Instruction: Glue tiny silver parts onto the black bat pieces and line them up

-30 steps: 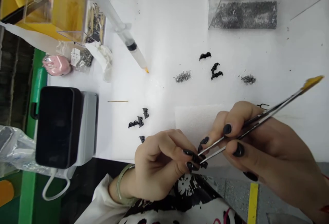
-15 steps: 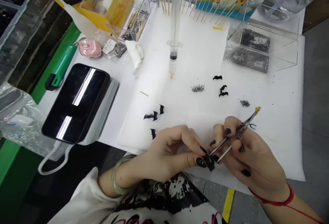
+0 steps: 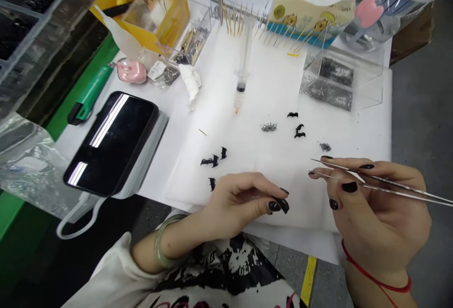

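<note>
My left hand (image 3: 240, 202) pinches a small black part (image 3: 283, 205) between thumb and fingertips near the front edge of the white mat (image 3: 247, 152). To its right, my right hand (image 3: 375, 204) holds metal tweezers (image 3: 389, 185), whose two tips are apart and point left with nothing visible between them. Small black pieces lie left of centre (image 3: 214, 161) and right of centre (image 3: 299, 131). A pile of tiny metal bits (image 3: 269, 127) rests mid-mat, and a smaller pile (image 3: 324, 147) is near the tweezer tips.
A syringe (image 3: 242, 72) lies behind the hands. A phone (image 3: 111, 143) sits at left, with a green cutter (image 3: 90, 95) beyond it. Clear boxes (image 3: 368, 81), a yellow bin (image 3: 177, 15) and a tissue pack (image 3: 300, 11) stand at the back.
My right hand has moved right, away from the left hand, and the tweezers now point left instead of toward the black part. The view has shifted slightly.
</note>
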The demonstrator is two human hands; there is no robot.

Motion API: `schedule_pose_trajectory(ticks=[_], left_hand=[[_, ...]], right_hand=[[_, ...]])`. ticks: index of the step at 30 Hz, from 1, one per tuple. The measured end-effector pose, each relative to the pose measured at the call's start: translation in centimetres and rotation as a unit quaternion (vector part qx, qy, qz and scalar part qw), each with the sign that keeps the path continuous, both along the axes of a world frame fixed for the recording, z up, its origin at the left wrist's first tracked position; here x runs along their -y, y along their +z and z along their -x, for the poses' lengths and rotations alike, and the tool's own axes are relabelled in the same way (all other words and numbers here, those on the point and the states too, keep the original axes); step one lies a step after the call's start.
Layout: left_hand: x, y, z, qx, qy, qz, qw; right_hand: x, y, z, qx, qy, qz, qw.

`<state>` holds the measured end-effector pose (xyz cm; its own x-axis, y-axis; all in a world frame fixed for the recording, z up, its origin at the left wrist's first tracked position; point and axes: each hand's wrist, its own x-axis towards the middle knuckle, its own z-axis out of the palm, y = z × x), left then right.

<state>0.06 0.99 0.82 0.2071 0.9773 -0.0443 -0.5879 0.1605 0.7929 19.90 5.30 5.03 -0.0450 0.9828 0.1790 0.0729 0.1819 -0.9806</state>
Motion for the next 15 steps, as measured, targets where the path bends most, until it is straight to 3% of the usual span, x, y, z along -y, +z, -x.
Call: schedule_pose_trajectory(ticks=[4, 8, 12, 15], left_hand=[[0.0, 0.3, -0.1, -0.023, -0.002, 0.009, 1.0], [0.2, 0.2, 0.0, -0.059, -0.006, -0.011, 0.998], [0.3, 0.2, -0.1, -0.076, -0.002, -0.01, 0.997], [0.2, 0.3, -0.3, -0.079, 0.006, 0.001, 0.997]], right_hand=[[-1.4, 2.6, 1.8, 0.073, 0.053, 0.012, 0.996], [-4.0, 4.8, 5.8, 0.144, 0.145, -0.041, 0.978], [-7.0, 4.7, 10.1, 0.261, 0.199, -0.112, 0.938], [-8.6, 3.6, 12.7, 0.315, 0.226, -0.099, 0.916]])
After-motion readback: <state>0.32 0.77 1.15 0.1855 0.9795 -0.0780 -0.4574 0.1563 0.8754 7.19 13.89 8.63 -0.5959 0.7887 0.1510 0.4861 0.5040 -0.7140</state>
